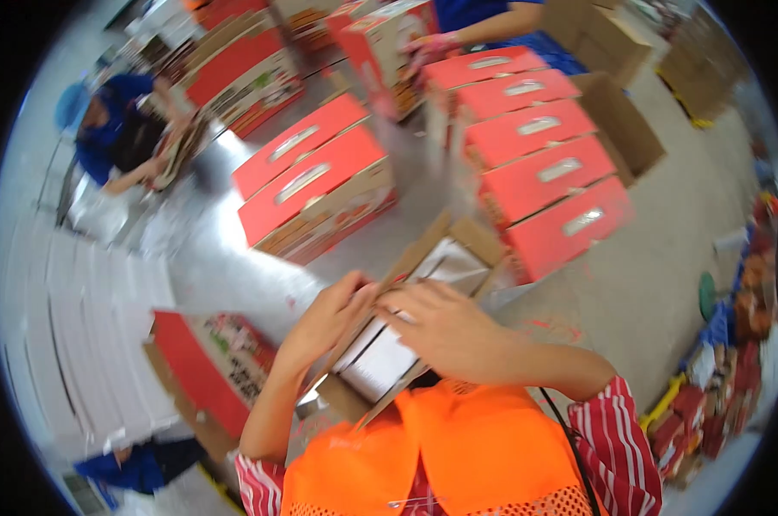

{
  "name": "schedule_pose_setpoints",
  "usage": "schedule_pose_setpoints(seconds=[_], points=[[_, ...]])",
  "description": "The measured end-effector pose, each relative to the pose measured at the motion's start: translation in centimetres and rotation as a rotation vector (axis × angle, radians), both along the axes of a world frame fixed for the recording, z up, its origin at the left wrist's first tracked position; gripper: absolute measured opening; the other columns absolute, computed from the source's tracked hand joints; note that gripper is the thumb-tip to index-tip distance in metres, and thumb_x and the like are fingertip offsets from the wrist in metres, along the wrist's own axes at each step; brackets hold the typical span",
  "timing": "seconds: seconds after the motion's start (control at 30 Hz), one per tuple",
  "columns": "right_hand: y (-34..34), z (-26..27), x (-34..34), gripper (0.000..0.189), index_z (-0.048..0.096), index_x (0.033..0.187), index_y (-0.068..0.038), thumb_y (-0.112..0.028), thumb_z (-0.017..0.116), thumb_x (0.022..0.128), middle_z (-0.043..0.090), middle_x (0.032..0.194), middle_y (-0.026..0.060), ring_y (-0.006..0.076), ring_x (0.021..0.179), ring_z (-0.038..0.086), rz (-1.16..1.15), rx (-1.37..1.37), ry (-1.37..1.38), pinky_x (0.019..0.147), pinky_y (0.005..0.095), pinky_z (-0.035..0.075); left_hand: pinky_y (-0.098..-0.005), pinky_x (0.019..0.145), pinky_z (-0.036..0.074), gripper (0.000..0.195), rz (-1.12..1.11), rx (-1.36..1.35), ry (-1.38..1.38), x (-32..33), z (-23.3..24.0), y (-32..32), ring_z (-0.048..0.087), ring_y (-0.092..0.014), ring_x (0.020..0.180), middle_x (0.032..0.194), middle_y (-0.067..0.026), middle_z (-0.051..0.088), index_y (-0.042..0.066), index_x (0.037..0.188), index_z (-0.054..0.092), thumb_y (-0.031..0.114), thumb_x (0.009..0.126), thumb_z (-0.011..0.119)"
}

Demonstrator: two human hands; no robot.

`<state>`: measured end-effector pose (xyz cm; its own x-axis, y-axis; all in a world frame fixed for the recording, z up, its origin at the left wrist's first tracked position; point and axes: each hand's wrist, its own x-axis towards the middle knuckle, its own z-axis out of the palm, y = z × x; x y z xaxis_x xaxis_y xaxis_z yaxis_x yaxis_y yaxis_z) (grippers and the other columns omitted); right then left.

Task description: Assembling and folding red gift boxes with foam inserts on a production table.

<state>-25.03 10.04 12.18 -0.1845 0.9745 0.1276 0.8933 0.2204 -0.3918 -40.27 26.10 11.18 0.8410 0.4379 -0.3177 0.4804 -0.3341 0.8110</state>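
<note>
An open cardboard carton (345, 395) with white and silvery packs (381, 362) inside stands tilted in the view, right before me. My left hand (328, 317) lies along the carton's far-left side, its fingers at the raised flap. Across the opening reaches my right hand (437, 326), fingers spread a little near the same flap edge; part of the packs is hidden under it. Whether either hand grips the flap is not plain. Beyond the carton, two closed red gift boxes with handles (318, 184) stand side by side on the metal table (218, 258).
A row of several red handled boxes (556, 168) stands at right. An open red carton (202, 371) is at lower left, beside a tall stack of white sheets or flat boxes (92, 335). Co-workers in blue (115, 122) work across the table; a pink-gloved hand (428, 51) touches a box.
</note>
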Motion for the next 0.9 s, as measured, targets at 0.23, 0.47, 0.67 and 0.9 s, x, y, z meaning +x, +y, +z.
schedule_pose_setpoints(seconds=[0.23,0.47,0.67,0.9], points=[[0.5,-0.4,0.2,0.05,0.053,0.133,0.002,-0.006,0.056,0.084,0.051,0.132,0.0152,0.0296,0.126,0.051,0.035,0.143,0.031,0.108,0.0445,0.04,-0.0342,0.068,0.047,0.034,0.041,0.171,-0.144,-0.5,-3.2,2.1,0.058,-0.025,0.071,0.08,-0.0117,0.061,-0.001,0.103,0.063,0.031,0.104,0.051],[-0.2,0.3,-0.8,0.051,0.053,0.132,0.004,-0.005,0.059,0.082,0.051,0.129,0.0165,0.0311,0.122,0.052,0.005,0.102,0.019,0.111,0.0457,0.037,-0.0211,0.055,0.04,0.029,0.128,-0.494,-0.164,-1.7,0.0,1.3,0.049,-0.002,0.063,0.074,0.0052,0.054,0.005,0.096,0.066,0.032,0.103,0.057],[0.3,0.9,-0.3,0.059,0.052,0.134,0.006,-0.009,0.068,0.078,0.057,0.125,0.0176,0.031,0.121,0.055,0.1,0.116,-0.089,0.113,0.0453,0.036,-0.0366,0.069,0.048,0.018,0.037,0.368,-0.203,-2.0,3.0,-1.1,0.058,-0.035,0.074,0.079,-0.0153,0.061,-0.003,0.094,0.061,0.014,0.098,0.057],[-3.9,3.0,8.2,0.061,0.052,0.14,-0.001,-0.037,0.065,0.092,0.055,0.142,0.0138,0.0274,0.133,0.049,-0.409,-0.053,0.742,0.114,0.0437,0.033,-0.0429,0.097,0.049,0.039,0.346,0.258,0.457,-18.4,3.0,-9.8,0.06,-0.038,0.119,0.125,-0.0216,0.062,-0.003,0.123,0.061,0.006,0.086,0.069]])
